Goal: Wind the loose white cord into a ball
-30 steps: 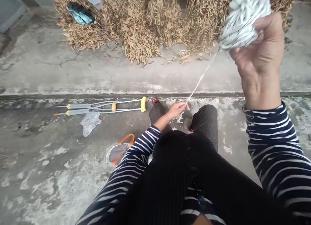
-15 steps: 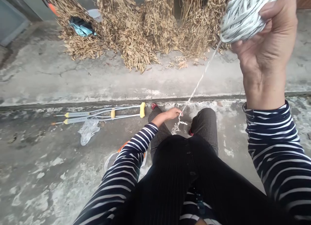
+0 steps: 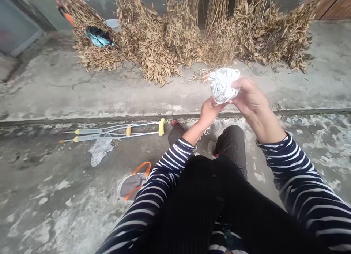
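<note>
Closest in, a black top (image 3: 203, 195) covers the person's body, with a navy-and-white striped sleeve (image 3: 301, 181) on each arm. By the left sleeve a grey mesh bag (image 3: 133, 185) with orange handles sits on the ground, partly covered by that arm. Past the top come dark grey trousers (image 3: 233, 146), the knees apart, and a red shoe (image 3: 174, 122) shows beyond the left leg. Between the legs, loose white string (image 3: 201, 136) hangs or lies in a small tangle below the left wrist; which of the two, I cannot tell. The left hand (image 3: 210, 112) is just under the ball of string (image 3: 223, 86), close against the right fingertips; its fingers are mostly hidden, so I cannot tell whether they grip anything. The right hand (image 3: 251, 98) holds the white ball between thumb and fingers, up in front of the body, over the step. Off to the left, crutches (image 3: 128, 131) with yellow padding lie along the foot of the concrete step (image 3: 115, 98), and a clear plastic bag (image 3: 101, 152) lies crumpled at their near side. Farther back on the step, bundles of dried plants (image 3: 157, 49) lean along the wall (image 3: 156, 3), with a blue-and-black cloth (image 3: 99, 38) and a pale tub (image 3: 113, 25) among them toward the left, and brown boards (image 3: 336, 7) at the far right.
</note>
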A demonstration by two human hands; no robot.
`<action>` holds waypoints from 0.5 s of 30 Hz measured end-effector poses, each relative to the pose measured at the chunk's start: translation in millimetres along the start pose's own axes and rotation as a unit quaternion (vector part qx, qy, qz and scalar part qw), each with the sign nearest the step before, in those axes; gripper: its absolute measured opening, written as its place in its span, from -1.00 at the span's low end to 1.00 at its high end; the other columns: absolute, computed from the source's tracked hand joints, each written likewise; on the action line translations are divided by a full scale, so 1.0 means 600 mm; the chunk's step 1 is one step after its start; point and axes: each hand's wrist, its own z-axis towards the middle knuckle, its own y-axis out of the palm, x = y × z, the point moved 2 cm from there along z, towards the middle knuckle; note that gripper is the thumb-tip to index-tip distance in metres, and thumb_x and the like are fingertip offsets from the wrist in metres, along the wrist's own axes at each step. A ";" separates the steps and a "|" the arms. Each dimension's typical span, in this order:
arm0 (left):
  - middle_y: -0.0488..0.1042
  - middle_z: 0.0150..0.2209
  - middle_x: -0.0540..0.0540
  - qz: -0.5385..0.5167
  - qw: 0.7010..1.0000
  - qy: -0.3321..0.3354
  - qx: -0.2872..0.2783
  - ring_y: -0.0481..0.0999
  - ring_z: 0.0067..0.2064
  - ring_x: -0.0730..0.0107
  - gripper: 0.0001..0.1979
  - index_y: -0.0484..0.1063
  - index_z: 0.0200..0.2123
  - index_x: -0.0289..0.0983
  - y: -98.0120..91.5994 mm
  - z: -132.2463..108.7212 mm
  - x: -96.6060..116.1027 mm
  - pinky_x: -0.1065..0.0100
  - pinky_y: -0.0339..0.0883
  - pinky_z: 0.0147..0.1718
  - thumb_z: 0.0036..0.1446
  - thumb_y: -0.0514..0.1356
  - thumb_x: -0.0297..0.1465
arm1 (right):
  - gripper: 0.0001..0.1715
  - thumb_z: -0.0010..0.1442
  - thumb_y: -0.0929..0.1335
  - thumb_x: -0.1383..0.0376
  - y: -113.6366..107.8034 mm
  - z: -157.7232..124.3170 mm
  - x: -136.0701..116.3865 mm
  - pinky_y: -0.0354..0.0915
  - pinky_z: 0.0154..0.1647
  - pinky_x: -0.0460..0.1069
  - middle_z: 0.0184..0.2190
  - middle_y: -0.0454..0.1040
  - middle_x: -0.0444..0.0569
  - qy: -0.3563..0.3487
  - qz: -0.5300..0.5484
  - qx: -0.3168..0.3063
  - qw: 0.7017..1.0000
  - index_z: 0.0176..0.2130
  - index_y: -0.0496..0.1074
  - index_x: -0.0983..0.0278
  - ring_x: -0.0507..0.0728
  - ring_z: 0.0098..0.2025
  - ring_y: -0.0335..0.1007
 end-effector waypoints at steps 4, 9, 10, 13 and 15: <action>0.59 -0.45 -0.05 0.045 0.999 -0.025 -0.005 0.44 -0.51 0.52 -0.74 0.57 -0.41 -0.36 -0.015 -0.004 -0.012 0.46 0.30 -0.50 0.14 0.39 -0.26 | -0.62 -0.17 0.51 0.22 -0.020 -0.003 0.012 0.22 -0.56 -0.06 -0.39 0.40 -0.06 0.038 0.038 0.013 0.998 -0.31 0.41 0.26 0.02 -0.42 0.27; 0.64 -0.34 -0.16 -0.001 0.982 -0.087 -0.169 0.61 -0.34 0.39 -0.66 0.56 -0.32 -0.39 -0.062 -0.024 0.020 0.41 0.49 -0.37 0.17 0.38 -0.17 | -0.52 -0.14 0.53 0.17 -0.075 -0.001 0.042 0.24 -0.55 -0.08 -0.34 0.45 -0.05 0.047 0.054 0.040 0.997 -0.20 0.43 0.25 0.01 -0.40 0.31; 0.63 -0.36 -0.17 -0.001 0.977 -0.103 -0.185 0.62 -0.33 0.38 -0.66 0.56 -0.30 -0.40 -0.073 -0.026 0.026 0.38 0.51 -0.33 0.18 0.38 -0.17 | -0.50 -0.14 0.51 0.17 -0.085 -0.003 0.053 0.24 -0.55 -0.08 -0.33 0.47 -0.05 0.050 0.051 0.043 0.997 -0.17 0.44 0.24 0.01 -0.40 0.31; 0.58 -0.43 -0.10 0.031 0.976 -0.123 -0.175 0.56 -0.43 0.47 -0.73 0.55 -0.23 -0.41 -0.102 -0.025 0.032 0.40 0.49 -0.34 0.22 0.35 -0.27 | -0.39 -0.13 0.45 0.16 -0.101 -0.011 0.084 0.37 -0.49 -0.03 -0.25 0.52 -0.03 0.058 0.037 0.025 0.997 -0.04 0.45 0.23 0.07 -0.35 0.40; 0.56 -0.47 -0.06 0.061 0.980 -0.114 -0.150 0.51 -0.49 0.52 -0.81 0.55 -0.21 -0.41 -0.113 -0.021 0.023 0.43 0.43 -0.40 0.23 0.32 -0.35 | -0.31 -0.10 0.40 0.12 -0.098 -0.018 0.096 0.49 -0.34 0.07 -0.21 0.55 0.00 0.051 0.024 -0.015 0.998 0.05 0.43 0.23 0.16 -0.24 0.49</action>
